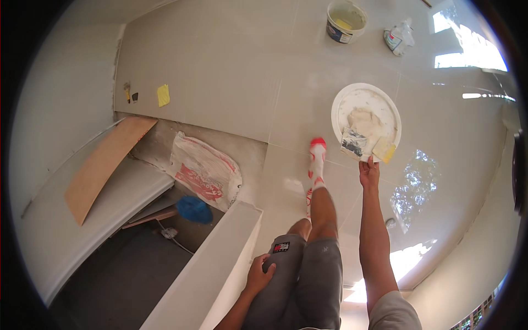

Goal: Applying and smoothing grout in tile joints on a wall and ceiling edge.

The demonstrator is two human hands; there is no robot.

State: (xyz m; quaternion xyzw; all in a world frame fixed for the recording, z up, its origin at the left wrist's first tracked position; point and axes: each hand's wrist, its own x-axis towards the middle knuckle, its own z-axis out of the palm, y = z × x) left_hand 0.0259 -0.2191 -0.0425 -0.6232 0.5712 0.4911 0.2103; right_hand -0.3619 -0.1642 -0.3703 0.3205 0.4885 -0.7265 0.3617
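Observation:
My right arm is stretched forward, and my right hand point(369, 172) is closed at the near edge of a round white lid point(339, 107). A heap of off-white paste point(364, 120) sits on the lid. Two flat scrapers lie across its near rim beside my fingers: a pale one with dark smears point(353, 142) and a yellow-edged one point(385, 149). Whether my fingers also pinch a scraper is hard to see. My left hand point(259, 275) rests on my left thigh, holding nothing, thumb apart from the fingers.
A bucket point(346, 25) and a clear plastic package point(400, 38) stand on the far tiles. Farther left are a yellow cloth point(163, 95) and a brush point(127, 92). A low white wall point(206, 269) borders a recess holding a crumpled sack point(203, 168), blue disc point(194, 210) and curved board point(110, 168).

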